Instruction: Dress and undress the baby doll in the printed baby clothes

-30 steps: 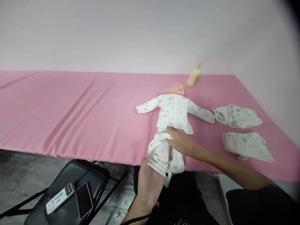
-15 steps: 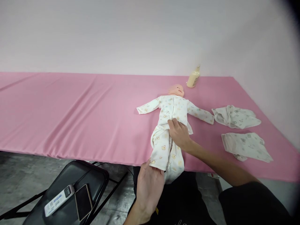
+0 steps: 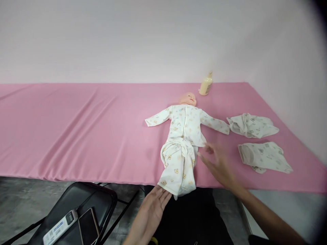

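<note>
A baby doll (image 3: 188,99) lies on its back, head toward the wall and arms spread. It wears a white long-sleeved top (image 3: 182,123) with small coloured prints. White printed pants (image 3: 176,163) cover its lower body, bunched at the waist, with the leg ends over the table's front edge. My left hand (image 3: 153,207) is palm up, fingers stretched out and touching the pant-leg cuff from below. To the right of the pants, my right hand (image 3: 217,165) is off the cloth, fingers apart and slightly blurred.
A pink cloth (image 3: 102,136) covers the table. Two white printed garments (image 3: 252,126) lie at the right. A pump bottle (image 3: 205,85) stands near the wall. At lower left, a black folding chair (image 3: 99,200) holds a phone (image 3: 88,226) and a white device (image 3: 60,228).
My right hand has let go of the pants' waist and moved right. My left hand's fingers have straightened beneath the cuff. The view has shifted slightly.
</note>
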Available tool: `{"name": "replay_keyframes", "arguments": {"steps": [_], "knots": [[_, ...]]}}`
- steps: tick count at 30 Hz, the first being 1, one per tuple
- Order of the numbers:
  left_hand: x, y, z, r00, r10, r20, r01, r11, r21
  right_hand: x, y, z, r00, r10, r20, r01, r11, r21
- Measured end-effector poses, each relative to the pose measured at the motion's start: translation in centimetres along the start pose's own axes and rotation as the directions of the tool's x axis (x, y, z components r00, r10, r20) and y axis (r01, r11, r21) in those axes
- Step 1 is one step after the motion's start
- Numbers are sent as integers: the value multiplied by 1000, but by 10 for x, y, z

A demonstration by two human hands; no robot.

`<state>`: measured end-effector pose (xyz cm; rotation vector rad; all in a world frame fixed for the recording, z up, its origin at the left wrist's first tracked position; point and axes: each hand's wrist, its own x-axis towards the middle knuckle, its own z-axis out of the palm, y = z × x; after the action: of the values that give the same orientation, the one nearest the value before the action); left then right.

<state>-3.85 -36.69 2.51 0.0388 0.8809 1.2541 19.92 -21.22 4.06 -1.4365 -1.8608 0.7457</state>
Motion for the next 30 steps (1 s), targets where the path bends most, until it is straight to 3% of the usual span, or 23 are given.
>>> {"name": "replay_keyframes", "arguments": {"steps": [2,5,7,8,10,13,15,17,20,22,26,28,30], "knots": [[-7,11,-10,998,46,-52,-32,972,231,-31,6,-4,990,135,45,-137,989,56],[-11,33,-6,941,318,-113,-207,808,551,-78,7,7,943,294,159,-320,932,170],[-6,50,12,884,466,-50,-323,685,653,-103,6,24,926,314,208,-356,912,206],[-1,59,25,877,480,6,-353,637,685,-112,6,33,931,306,199,-345,916,205],[15,73,56,886,440,150,-404,571,715,-123,7,50,955,260,145,-282,947,156],[49,83,105,835,350,424,-547,456,702,-127,10,67,982,172,77,-173,985,14],[75,82,129,785,194,589,-619,292,729,-126,10,73,989,128,70,-123,990,-76],[99,79,144,748,42,662,-661,133,738,-123,10,75,991,128,37,-121,981,-154],[127,76,150,718,-23,696,-696,-46,717,-120,12,77,979,195,-62,-205,949,-239],[138,77,151,704,-66,707,-706,-173,687,-118,12,77,977,206,-53,-213,946,-245],[141,89,155,705,-322,632,-709,-362,606,-116,7,74,995,78,61,-67,983,-171],[138,97,160,725,-414,550,-688,-417,593,-115,2,69,1000,-6,31,10,991,-135],[135,105,164,774,-431,463,-631,-468,619,-114,-2,63,995,-82,-59,76,992,-103]]}}
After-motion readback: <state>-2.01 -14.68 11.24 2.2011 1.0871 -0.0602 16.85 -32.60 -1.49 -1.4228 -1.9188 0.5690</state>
